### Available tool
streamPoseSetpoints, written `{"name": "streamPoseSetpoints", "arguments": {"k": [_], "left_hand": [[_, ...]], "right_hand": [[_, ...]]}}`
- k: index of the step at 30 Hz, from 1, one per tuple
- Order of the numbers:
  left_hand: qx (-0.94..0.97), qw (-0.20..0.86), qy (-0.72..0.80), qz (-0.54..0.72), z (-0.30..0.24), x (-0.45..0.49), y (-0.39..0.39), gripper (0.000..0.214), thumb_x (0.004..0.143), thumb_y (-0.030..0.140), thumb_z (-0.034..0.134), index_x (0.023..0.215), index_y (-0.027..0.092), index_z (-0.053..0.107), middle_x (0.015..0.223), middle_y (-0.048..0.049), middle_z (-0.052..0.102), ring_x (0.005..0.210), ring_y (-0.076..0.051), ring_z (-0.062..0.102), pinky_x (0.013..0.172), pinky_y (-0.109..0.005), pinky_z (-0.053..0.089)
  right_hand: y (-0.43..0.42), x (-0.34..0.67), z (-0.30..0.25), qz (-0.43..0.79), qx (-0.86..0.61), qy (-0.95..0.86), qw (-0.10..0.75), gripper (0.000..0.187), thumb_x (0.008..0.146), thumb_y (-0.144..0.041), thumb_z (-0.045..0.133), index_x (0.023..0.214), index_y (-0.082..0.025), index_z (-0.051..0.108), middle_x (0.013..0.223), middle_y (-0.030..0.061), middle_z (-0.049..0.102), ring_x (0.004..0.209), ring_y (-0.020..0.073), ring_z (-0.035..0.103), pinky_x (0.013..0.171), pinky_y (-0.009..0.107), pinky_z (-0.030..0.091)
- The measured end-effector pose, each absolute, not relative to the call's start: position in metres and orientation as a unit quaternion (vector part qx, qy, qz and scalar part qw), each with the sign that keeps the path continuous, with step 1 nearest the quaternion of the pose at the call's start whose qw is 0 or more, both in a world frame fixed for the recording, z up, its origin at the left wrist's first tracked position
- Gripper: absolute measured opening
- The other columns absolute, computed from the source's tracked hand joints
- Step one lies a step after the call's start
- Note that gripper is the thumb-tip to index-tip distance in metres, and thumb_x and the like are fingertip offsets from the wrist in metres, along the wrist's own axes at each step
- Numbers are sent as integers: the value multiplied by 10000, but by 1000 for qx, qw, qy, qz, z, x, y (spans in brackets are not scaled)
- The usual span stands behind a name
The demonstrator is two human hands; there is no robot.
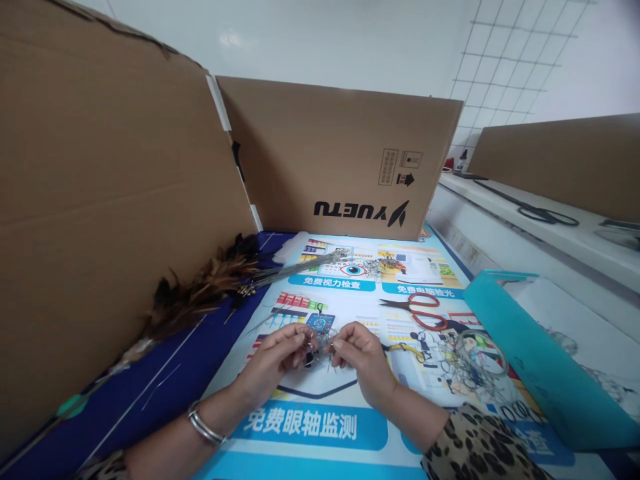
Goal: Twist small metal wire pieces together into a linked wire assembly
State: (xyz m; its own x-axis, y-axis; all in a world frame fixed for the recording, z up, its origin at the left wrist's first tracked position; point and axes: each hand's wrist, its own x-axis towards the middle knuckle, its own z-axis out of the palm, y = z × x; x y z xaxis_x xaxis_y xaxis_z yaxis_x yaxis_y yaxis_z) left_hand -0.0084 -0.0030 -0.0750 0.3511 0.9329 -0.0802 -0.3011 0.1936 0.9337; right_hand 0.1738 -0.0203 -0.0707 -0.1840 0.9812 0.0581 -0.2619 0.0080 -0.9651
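My left hand (pixel 277 363) and my right hand (pixel 361 357) meet over the printed poster (pixel 320 427) on the table. Both pinch a small piece of thin wire work with a dark bead (pixel 317 345) between their fingertips. A silver bracelet (pixel 205 427) sits on my left wrist, and a leopard-print sleeve (pixel 480 447) covers my right forearm. Just behind the hands lies a small blue card with a black ring (pixel 321 321).
Red-handled pliers (pixel 423 312) and a clear tape roll (pixel 483 353) lie right of the hands among loose wire hooks. A bunch of brown feathers (pixel 200 293) and wire stems (pixel 300 267) lie at the left. Cardboard walls (pixel 340 160) enclose the back and left. A teal folder (pixel 540 360) leans at the right.
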Motion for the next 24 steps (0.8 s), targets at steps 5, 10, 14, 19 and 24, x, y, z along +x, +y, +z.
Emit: {"name": "streamPoseSetpoints", "arguments": {"k": [5, 10, 14, 19, 24], "left_hand": [[437, 695, 348, 452, -76, -8, -3, 187, 819, 307, 542, 887, 142, 598, 756, -49, 582, 530, -83, 405, 502, -211, 316], [444, 695, 344, 448, -76, -9, -3, 232, 860, 337, 476, 880, 135, 588, 741, -47, 575, 525, -86, 404, 505, -219, 308], [441, 697, 350, 444, -75, -9, -3, 231, 847, 355, 497, 875, 142, 582, 739, -42, 575, 521, -87, 403, 511, -218, 309], [450, 688, 350, 449, -73, -8, -4, 244, 839, 368, 502, 817, 139, 585, 723, -38, 571, 521, -93, 407, 506, -217, 306], [449, 686, 352, 453, -71, -8, -3, 245, 824, 368, 525, 768, 137, 580, 679, -29, 565, 517, -97, 412, 500, -215, 303]], "right_hand": [[-20, 174, -72, 594, -372, -487, 521, 92, 794, -240, 574, 787, -167, 518, 743, 37, 669, 551, 93, 537, 526, 211, 359], [-20, 174, -72, 598, -373, -482, 520, 98, 787, -241, 584, 785, -167, 519, 731, 39, 671, 558, 99, 544, 525, 212, 369], [-20, 174, -72, 599, -369, -480, 523, 107, 778, -250, 593, 780, -168, 524, 731, 35, 668, 560, 102, 547, 523, 214, 376], [-20, 173, -71, 600, -369, -475, 528, 108, 766, -254, 604, 763, -173, 533, 696, 16, 654, 546, 101, 540, 515, 214, 373], [-20, 173, -71, 600, -368, -474, 529, 109, 766, -256, 606, 766, -177, 532, 711, 23, 664, 548, 101, 537, 510, 212, 364]]}}
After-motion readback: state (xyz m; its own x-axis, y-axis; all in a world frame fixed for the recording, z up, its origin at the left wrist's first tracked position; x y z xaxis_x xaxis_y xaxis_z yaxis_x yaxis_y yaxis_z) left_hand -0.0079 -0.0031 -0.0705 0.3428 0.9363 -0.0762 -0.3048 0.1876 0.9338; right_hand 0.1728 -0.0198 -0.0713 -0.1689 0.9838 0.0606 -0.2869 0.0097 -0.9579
